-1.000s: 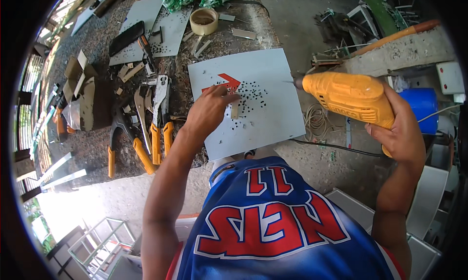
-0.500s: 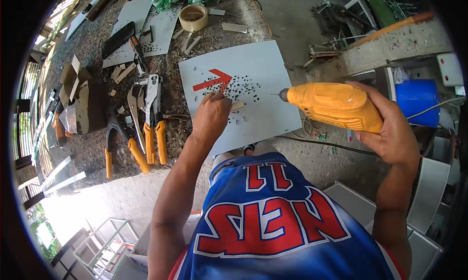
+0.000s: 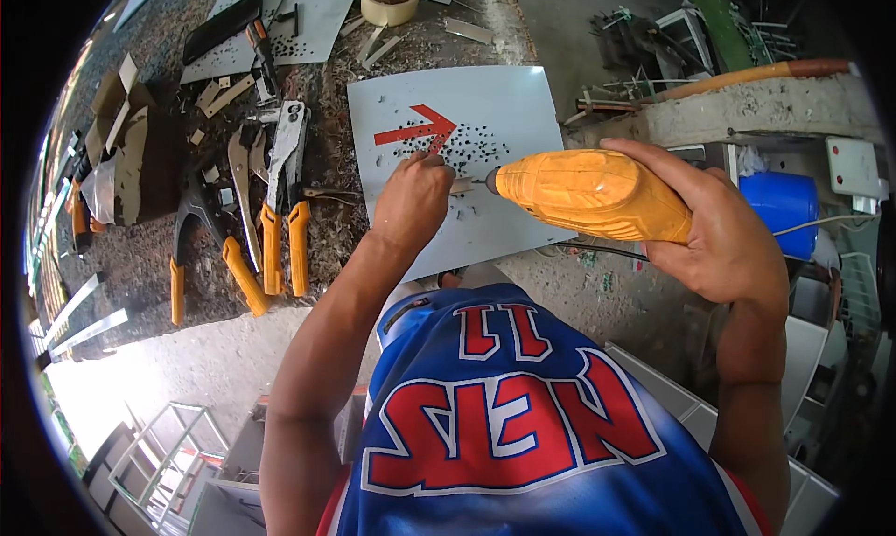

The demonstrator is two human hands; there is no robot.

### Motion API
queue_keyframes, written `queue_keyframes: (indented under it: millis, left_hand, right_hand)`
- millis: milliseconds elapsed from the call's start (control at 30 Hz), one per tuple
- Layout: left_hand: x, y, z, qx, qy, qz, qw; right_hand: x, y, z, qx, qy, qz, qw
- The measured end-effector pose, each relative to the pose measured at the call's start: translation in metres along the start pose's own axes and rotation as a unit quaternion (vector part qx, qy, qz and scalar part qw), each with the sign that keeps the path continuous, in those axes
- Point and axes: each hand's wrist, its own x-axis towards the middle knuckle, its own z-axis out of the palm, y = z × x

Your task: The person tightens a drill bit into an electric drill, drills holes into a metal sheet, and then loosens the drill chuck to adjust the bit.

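Note:
My right hand (image 3: 723, 223) is wrapped round the body of a yellow power drill (image 3: 588, 195), held level with its dark chuck pointing left. A thin bit sticks out of the chuck toward a small pale flat strip (image 3: 461, 186); whether the two touch, I cannot tell. That strip juts from the closed fingers of my left hand (image 3: 411, 198), above a white sheet (image 3: 509, 97). On the sheet are a red arrow (image 3: 417, 128) and many small black pieces (image 3: 479, 147), scattered around the arrow's tip. My left fingertips are hidden behind the fist.
Orange-handled cutting tools (image 3: 285, 200) lie left of the sheet on the worn tabletop, beside a torn cardboard box (image 3: 140, 167). A tape roll (image 3: 390, 0) and loose strips are farther back. A blue container (image 3: 782, 211) stands beyond my right hand, and a cord runs below the drill.
The drill in my right hand has come left, bringing its bit close to the strip in my left hand. The whole view has also shifted slightly.

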Motion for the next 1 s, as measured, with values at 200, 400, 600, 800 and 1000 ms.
queue_keyframes:
  millis: [200, 400, 600, 800, 1000]
  left_hand:
    - [-0.001, -0.004, 0.005, 0.015, 0.010, 0.021, 1.000]
    - [-0.001, -0.001, 0.002, 0.003, 0.014, 0.005, 1.000]
    - [-0.002, 0.000, 0.001, -0.003, 0.021, 0.004, 1.000]
    - [-0.001, -0.001, 0.003, 0.000, 0.018, 0.010, 1.000]
    - [-0.001, -0.001, 0.003, -0.008, 0.016, 0.007, 1.000]
  right_hand:
    - [0.009, -0.007, 0.004, -0.022, -0.001, -0.013, 1.000]
    - [0.013, -0.013, 0.007, -0.012, -0.007, 0.017, 1.000]
    - [0.014, -0.017, 0.009, -0.018, -0.008, 0.018, 1.000]
    - [0.015, -0.021, 0.009, -0.019, -0.010, 0.026, 0.999]
    - [0.018, -0.025, 0.006, -0.024, -0.022, 0.025, 0.999]
